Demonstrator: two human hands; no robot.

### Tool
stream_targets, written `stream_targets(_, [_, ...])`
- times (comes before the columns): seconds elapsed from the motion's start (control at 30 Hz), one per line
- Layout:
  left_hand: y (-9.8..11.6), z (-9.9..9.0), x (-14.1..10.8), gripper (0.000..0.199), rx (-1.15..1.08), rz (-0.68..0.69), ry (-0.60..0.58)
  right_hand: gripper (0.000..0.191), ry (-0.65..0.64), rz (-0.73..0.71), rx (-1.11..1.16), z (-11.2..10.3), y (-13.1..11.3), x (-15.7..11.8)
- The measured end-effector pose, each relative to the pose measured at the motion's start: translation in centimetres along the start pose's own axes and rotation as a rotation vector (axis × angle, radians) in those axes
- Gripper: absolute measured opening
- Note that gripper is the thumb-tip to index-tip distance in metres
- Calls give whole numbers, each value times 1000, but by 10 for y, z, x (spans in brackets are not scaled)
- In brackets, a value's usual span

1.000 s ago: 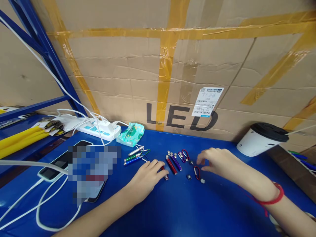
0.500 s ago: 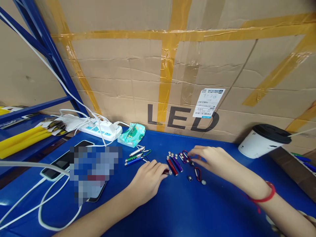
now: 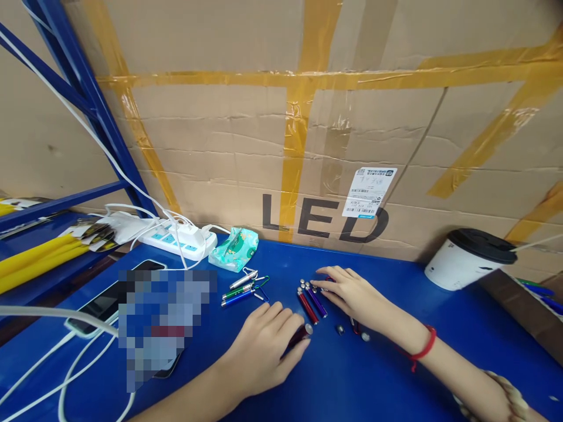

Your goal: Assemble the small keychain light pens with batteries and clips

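My left hand [image 3: 268, 349] is closed around a dark red metal tube [image 3: 301, 337], whose round silver end shows past the fingers. A red flashlight tube [image 3: 308, 306] and a purple one [image 3: 318, 303] lie side by side on the blue table, with several button cells [image 3: 303, 285] at their far ends. Over the small parts right of these reaches my right hand [image 3: 352, 293], fingers extended and slightly apart, partly covering a carabiner. Under its palm edge lie a red carabiner [image 3: 355, 327], a small dark cap [image 3: 340, 329] and a round silver piece [image 3: 365, 336].
Silver, green and blue keychain flashlights [image 3: 240, 290] lie to the left. Behind them are a tissue pack [image 3: 235, 249] and a power strip [image 3: 178, 240]. A phone [image 3: 99, 305] with white cables lies left; a lidded cup [image 3: 468, 261] stands right. A large cardboard box [image 3: 211, 158] backs the table.
My right hand has moved left toward the button cells, over the carabiners. My left hand has drawn nearer to me, and more of the dark red tube shows in it.
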State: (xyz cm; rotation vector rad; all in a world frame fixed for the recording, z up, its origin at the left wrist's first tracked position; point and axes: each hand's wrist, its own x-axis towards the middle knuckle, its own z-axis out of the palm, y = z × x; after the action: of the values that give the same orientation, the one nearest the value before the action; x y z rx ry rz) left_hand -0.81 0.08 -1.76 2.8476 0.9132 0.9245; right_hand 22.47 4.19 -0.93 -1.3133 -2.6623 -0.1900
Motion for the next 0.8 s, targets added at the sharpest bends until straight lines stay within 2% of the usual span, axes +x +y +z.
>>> stream_targets(0.33, [2, -2, 1, 12, 20, -10, 31, 25, 75, -2, -5, 6, 3, 3])
stream_targets(0.57, [2, 7, -2, 14, 55, 17, 30, 19, 98, 3, -21, 14, 7, 4])
stream_targets(0.67, [3, 9, -4, 14, 38, 12, 8, 19, 112, 4, -34, 16, 8, 5])
stream_targets(0.8, [6, 6, -5, 11, -66, -78, -64, 21, 109, 23, -22, 18, 10, 4])
